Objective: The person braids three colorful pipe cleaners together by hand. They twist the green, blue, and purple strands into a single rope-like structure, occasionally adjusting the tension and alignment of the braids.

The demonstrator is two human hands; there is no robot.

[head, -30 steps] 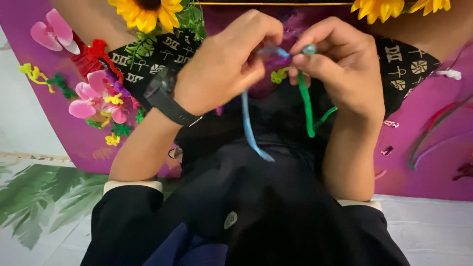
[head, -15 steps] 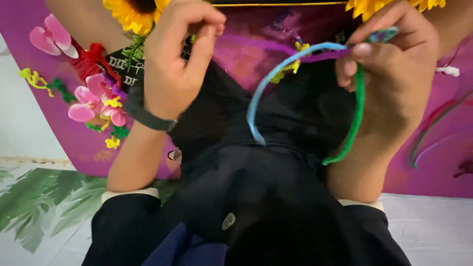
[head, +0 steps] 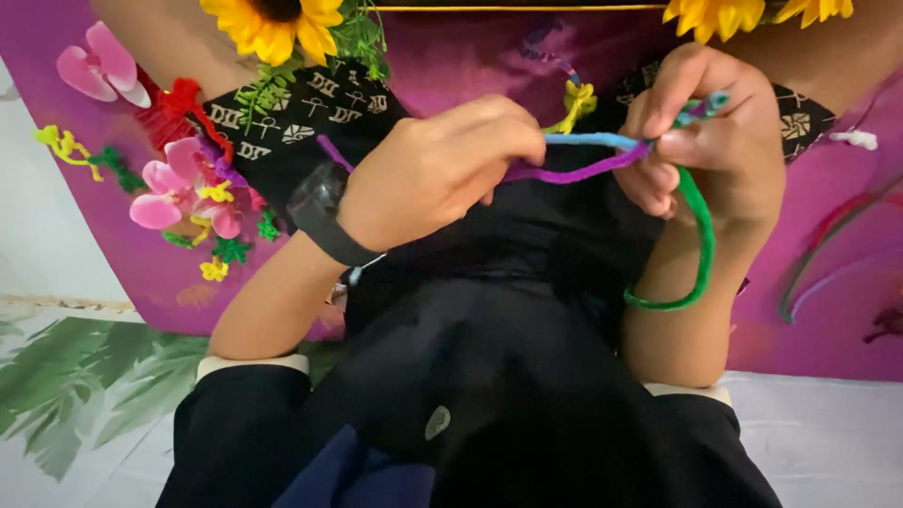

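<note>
L hand [head: 442,169] sits just left of centre, fingers curled tight, pinching the near end of a purple pipe cleaner [head: 574,171] w/ a blue pipe cleaner [head: 588,140] running alongside it. R hand [head: 720,132] at 2 o'clock, fingers clenched on the far ends of both strands plus a green pipe cleaner [head: 701,245], which loops down from the fist toward 4 o'clock & curls back at the wrist. Strands stretch btwn the two hands, above the dark lap. Black watch [head: 324,212] on L wrist. Sunflower [head: 273,23] at 11 o'clock, pink orchid blooms [head: 174,183] at 9 o'clock, all lying on a purple cloth [head: 451,56]. Leaf-print mat [head: 85,395] at 8 o'clock
</note>
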